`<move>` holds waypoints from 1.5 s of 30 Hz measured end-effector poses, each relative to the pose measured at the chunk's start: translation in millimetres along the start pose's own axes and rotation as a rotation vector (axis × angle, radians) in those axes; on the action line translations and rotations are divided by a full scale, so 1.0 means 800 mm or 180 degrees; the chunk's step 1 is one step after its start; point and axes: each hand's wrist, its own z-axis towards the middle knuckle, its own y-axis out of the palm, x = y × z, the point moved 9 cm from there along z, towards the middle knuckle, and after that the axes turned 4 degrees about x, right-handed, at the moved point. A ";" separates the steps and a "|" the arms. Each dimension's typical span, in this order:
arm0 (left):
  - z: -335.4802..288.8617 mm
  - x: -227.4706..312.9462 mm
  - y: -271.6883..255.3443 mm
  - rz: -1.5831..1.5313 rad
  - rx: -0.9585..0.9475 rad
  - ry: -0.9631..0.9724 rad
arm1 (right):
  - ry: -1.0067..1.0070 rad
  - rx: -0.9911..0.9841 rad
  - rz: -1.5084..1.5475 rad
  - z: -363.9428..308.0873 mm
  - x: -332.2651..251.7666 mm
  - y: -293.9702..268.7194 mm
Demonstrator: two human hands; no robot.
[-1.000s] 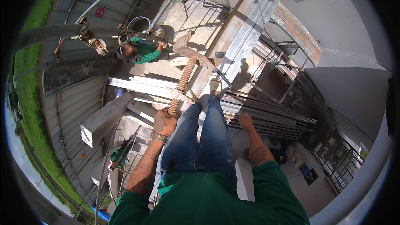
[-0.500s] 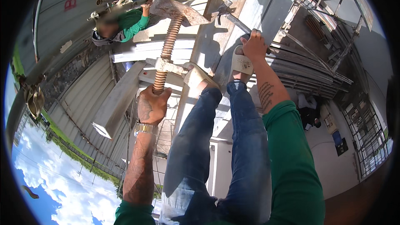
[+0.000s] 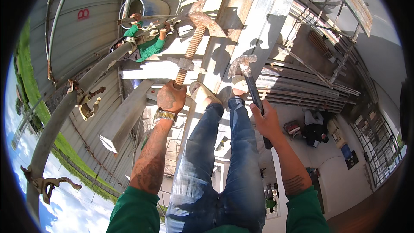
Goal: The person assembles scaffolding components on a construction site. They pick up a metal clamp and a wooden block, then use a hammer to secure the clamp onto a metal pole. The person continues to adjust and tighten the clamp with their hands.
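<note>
At left: grey pole (image 3: 52,129) carrying metal couplers (image 3: 81,98), with corrugated fence (image 3: 92,0) beyond. Next to the right: long rectangular beam (image 3: 123,118); farther off, co-worker in green sleeves (image 3: 151,51), near a blue drum (image 3: 160,9).

Left of centre: left hand (image 3: 171,97), with wristwatch (image 3: 164,115) and fingers clamped on the near end of a threaded screw jack (image 3: 195,43). Tilts from the grip toward far right, with a collar nut (image 3: 185,64) partway along and a rusty bracket (image 3: 207,20) at the far end. To its right: rusty and grey metal planks (image 3: 276,4).

Right of centre: right hand (image 3: 265,121), with fingers clamped on the dark handle of a claw hammer (image 3: 253,87). Points head-first to the far side, partly covering the right sandal (image 3: 238,88); projects by the handle end on the near side of the grip.

At right: stacked metal bars (image 3: 306,88).
</note>
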 end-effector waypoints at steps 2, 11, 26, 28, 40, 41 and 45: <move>-0.003 0.020 -0.024 0.0095 0.0096 0.0081 | -0.0539 0.0135 0.0439 -0.052 -0.068 -0.043; -0.017 0.141 -0.072 0.0002 -0.0252 0.0712 | -0.0783 0.0447 -0.0529 -0.071 -0.093 -0.069; -0.114 0.207 -0.025 -0.2516 -0.2699 -0.0502 | -0.0953 0.0847 0.0799 -0.078 -0.018 -0.102; -0.128 0.205 -0.036 -0.2426 -0.2768 -0.0575 | -0.0215 0.0616 0.0163 -0.055 0.031 -0.078; -0.147 0.174 -0.043 -0.2210 -0.2567 -0.0572 | -0.2336 0.1039 0.2080 -0.211 -0.052 -0.113; -0.150 0.173 -0.044 -0.2267 -0.2652 -0.0624 | -0.2222 0.1109 0.1583 -0.203 -0.042 -0.100; -0.192 0.177 -0.052 -0.2458 -0.3159 -0.0731 | -0.0078 0.0012 -0.0557 -0.096 0.059 -0.042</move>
